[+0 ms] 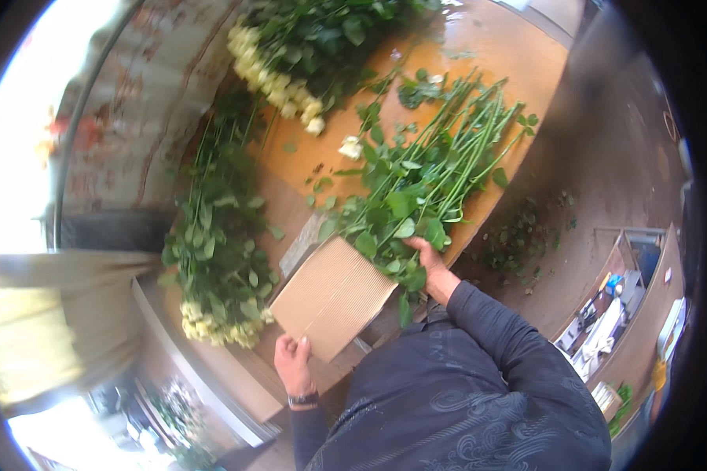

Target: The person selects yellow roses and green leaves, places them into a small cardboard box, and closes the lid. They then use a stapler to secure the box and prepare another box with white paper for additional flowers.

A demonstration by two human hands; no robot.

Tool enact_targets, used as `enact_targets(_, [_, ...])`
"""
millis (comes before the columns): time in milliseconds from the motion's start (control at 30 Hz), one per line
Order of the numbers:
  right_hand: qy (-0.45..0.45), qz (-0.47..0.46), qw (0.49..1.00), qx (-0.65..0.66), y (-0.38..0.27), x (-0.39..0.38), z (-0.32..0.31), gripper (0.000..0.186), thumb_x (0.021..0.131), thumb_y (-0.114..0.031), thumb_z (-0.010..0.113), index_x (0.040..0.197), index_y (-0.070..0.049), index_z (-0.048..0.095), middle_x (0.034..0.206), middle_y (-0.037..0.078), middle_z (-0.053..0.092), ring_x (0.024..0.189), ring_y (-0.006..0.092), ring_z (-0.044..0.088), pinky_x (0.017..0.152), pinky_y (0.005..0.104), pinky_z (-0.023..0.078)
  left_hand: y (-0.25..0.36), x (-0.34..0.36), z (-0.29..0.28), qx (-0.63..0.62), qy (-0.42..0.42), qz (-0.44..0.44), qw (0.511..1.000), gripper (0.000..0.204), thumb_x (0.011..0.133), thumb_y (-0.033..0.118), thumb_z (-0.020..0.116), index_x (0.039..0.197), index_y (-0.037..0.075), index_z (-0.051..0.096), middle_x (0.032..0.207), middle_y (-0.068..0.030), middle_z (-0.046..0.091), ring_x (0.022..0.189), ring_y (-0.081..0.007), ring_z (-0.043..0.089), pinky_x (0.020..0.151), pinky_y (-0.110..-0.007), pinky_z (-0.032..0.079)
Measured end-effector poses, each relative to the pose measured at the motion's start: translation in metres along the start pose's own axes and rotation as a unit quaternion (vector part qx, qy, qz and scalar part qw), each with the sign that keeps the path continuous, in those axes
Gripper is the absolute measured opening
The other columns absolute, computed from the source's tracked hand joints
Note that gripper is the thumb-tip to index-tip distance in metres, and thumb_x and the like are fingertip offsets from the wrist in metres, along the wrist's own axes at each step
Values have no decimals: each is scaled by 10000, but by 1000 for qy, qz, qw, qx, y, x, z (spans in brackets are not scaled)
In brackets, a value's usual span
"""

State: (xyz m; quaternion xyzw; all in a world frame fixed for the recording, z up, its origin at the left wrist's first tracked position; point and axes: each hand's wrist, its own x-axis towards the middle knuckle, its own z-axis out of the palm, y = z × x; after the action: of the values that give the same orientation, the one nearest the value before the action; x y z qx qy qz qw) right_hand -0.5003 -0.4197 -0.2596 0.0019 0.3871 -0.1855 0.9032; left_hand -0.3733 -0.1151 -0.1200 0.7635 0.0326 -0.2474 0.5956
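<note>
A sheet of tan corrugated cardboard (335,297) lies at the head end of a bunch of leafy stems (416,192). Its lower left corner is pinched in my left hand (294,367), thumb on top. My right hand (434,271) is closed at the side of the bunch, by the cardboard's right end; leaves partly hide its fingers. The bare stem ends point away to the far right. Whatever heads this bunch has are hidden under the cardboard. Close beyond it, a single pale rose (351,147) lies on the orange tabletop (518,43).
A large bunch of cream roses (279,82) lies at the far side. Another bunch (220,228) rests along the left, its pale heads toward me. Fallen leaves (518,239) litter the floor at right, near an open wooden box (644,306) with tools. A curtain (71,322) hangs left.
</note>
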Motion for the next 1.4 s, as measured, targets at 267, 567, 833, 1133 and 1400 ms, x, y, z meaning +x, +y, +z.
enact_targets(267, [-135,43,984,107,-6,-14,4,529,863,-89,679,1383,-5,628,1269,172,742,1162,365,732,1098,589,563,54,-66,-7,56,16,131,990,294,936,-40,760,1187,6,615,969,-38,659,852,-133,604,761,-277,496])
enact_targets(567, [-323,-27,936,135,-23,-32,16,478,858,-31,689,1335,-11,687,1273,150,751,1147,331,739,1088,506,577,62,-111,-66,154,-105,14,982,359,1043,2,674,1360,57,514,948,-46,645,771,-114,590,652,-320,497])
enact_targets(833, [-473,-151,853,160,-17,-101,5,410,860,-23,714,1269,0,718,1196,129,776,1042,276,764,981,433,618,17,-48,-110,-66,-30,143,987,522,866,-103,790,1372,-65,666,1314,-178,731,1215,-286,662,1132,-413,493])
enact_targets(1133, [-141,-643,749,-82,20,-268,-112,371,906,-19,705,1276,-17,723,1274,112,758,1142,269,735,1077,406,552,46,-59,-41,42,-436,228,870,494,918,28,852,1369,-56,666,1288,-171,731,1133,-270,690,985,-444,589])
enact_targets(1400, [-265,-621,719,164,35,-464,-194,417,954,-26,659,1367,23,649,1332,181,729,1165,320,746,1057,485,605,32,-131,60,48,-676,164,717,377,960,-101,732,1324,-31,666,1212,-110,741,1090,-194,697,993,-375,577])
